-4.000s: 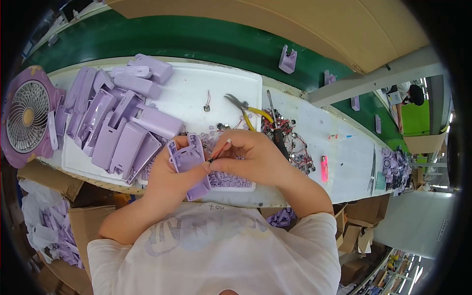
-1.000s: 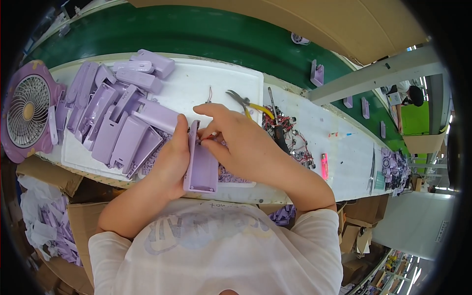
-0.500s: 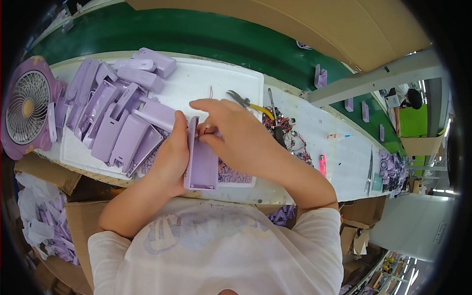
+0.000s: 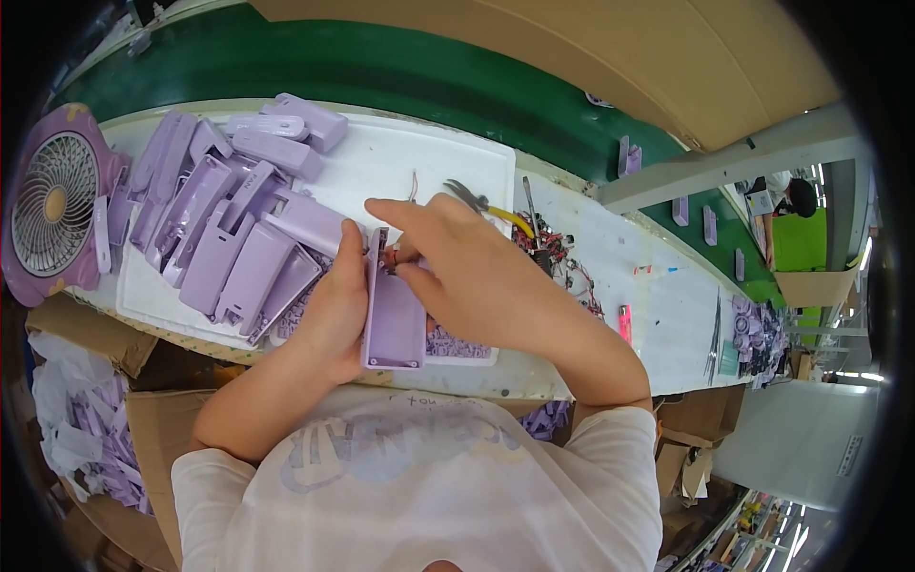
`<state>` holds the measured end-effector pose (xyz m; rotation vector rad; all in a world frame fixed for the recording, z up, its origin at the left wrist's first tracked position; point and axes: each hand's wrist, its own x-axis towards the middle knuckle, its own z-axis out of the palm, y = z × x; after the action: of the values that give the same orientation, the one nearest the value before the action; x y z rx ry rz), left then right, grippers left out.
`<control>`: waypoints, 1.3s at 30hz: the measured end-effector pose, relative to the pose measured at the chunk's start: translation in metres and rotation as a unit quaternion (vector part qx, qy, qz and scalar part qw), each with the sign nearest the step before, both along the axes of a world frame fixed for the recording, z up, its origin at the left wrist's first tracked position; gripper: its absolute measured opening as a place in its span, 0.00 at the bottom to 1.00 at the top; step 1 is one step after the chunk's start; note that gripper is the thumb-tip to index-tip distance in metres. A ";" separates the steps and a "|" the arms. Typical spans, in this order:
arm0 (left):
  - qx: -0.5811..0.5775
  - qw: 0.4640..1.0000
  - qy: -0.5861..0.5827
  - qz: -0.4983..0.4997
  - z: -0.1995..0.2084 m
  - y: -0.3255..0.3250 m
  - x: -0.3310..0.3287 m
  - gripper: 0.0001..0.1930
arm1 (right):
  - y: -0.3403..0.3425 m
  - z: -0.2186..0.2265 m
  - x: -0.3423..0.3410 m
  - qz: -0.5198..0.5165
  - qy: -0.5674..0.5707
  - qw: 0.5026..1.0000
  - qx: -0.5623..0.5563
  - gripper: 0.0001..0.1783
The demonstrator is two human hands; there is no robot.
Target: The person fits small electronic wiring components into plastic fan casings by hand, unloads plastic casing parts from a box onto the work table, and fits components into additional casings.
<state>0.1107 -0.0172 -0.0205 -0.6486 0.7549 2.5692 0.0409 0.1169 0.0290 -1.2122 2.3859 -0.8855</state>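
My left hand (image 4: 335, 310) is closed round the left side of a long purple plastic housing (image 4: 396, 329), held upright with its hollow side showing. At the housing's far end, my right hand (image 4: 456, 262) has thumb and fingers bent together inside the shell. A small part with a thin reddish wire seems to be at those fingertips, too small to name. To the left, many purple housings (image 4: 214, 253) lie heaped on a white foam tray (image 4: 381, 157). Beyond my right hand rest yellow-handled pliers (image 4: 510, 218) and a pile of small wired parts (image 4: 570, 259).
A purple fan (image 4: 54, 205) stands at the far left. Behind the bench, a green conveyor belt (image 4: 381, 69) carries several purple pieces. A grey post (image 4: 724, 157) slants at the right. A pink lighter-like object (image 4: 625, 322) lies on the bench. Bagged purple parts (image 4: 91, 419) sit lower left.
The purple pieces on the conveyor have shifted slightly rightward. My right hand has tilted a little over the housing, its fingertips still at the far end. My left grip is unchanged.
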 end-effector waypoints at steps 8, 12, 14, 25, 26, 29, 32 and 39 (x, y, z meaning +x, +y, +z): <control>0.104 0.993 0.017 0.049 -0.008 -0.008 0.009 0.31 | 0.021 0.026 0.016 0.070 0.137 0.986 -0.067 0.21; 0.065 0.996 0.029 0.049 -0.001 -0.003 0.009 0.31 | 0.018 0.020 0.043 0.146 0.171 0.971 -0.078 0.19; 0.090 0.993 0.062 0.045 0.003 -0.010 0.012 0.32 | 0.016 0.019 0.040 0.177 0.165 0.968 -0.072 0.16; -0.955 0.254 0.005 0.155 0.018 -0.234 0.066 0.18 | 0.027 -0.034 -0.135 -0.143 0.154 0.976 -0.061 0.07; -0.969 0.193 -0.049 0.148 0.004 -0.256 0.071 0.19 | 0.032 -0.049 -0.157 -0.182 0.165 0.968 -0.049 0.07; -0.960 0.197 -0.171 0.100 -0.027 -0.293 0.084 0.22 | 0.048 -0.086 -0.206 -0.187 0.251 0.949 -0.032 0.08; -0.946 0.258 -0.173 0.088 -0.045 -0.306 0.084 0.23 | 0.050 -0.097 -0.224 -0.186 0.247 0.950 0.033 0.08; -0.957 0.229 -0.155 0.083 -0.057 -0.313 0.071 0.21 | 0.039 -0.083 -0.197 -0.185 0.252 0.950 0.011 0.12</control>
<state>0.1820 -0.3298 -0.0779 -1.4643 3.2449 -0.2474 -0.1562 0.1557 -0.0544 -1.0986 3.1006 -0.7045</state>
